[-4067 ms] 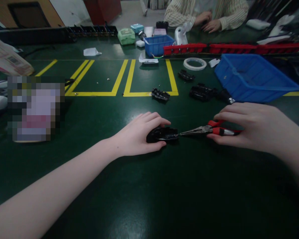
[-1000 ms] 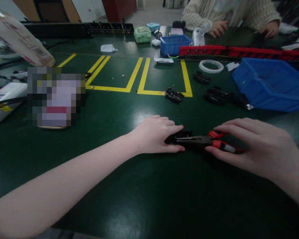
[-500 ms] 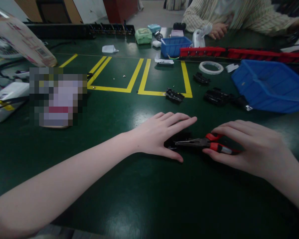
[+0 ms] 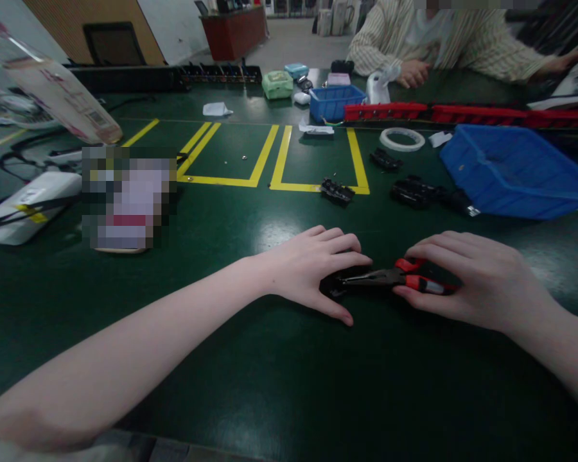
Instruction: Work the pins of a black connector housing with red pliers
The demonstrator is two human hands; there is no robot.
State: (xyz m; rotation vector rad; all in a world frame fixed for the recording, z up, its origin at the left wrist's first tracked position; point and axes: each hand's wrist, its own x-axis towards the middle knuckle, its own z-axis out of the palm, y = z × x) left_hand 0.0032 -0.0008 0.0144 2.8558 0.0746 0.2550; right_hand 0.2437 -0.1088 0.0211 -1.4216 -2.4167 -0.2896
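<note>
My right hand (image 4: 476, 282) is closed on the red handles of long-nose pliers (image 4: 378, 277), which lie low over the green table and point left. Their jaw tips reach a small dark part (image 4: 336, 286), mostly hidden under my left palm. My left hand (image 4: 318, 264) rests over that part with thumb and fingers apart, on either side of the plier tips. Whether its fingers touch the part I cannot make out. Beyond my hands lie black plastic parts: one (image 4: 337, 190) at the yellow tape, another (image 4: 414, 191) further right and a smaller one (image 4: 385, 159) behind.
A blue bin (image 4: 515, 173) stands at right, a tape roll (image 4: 402, 139) beside it. Red racks (image 4: 476, 115) and a small blue basket (image 4: 334, 102) are farther back. A phone (image 4: 132, 205) and a bottle (image 4: 67, 96) stand at left. Another person's hand (image 4: 414, 74) rests across the table.
The fingers of my left hand have curled in slightly, and its thumb has dropped a little. The pliers stay in my right hand, almost unmoved. The whole view has tilted up slightly.
</note>
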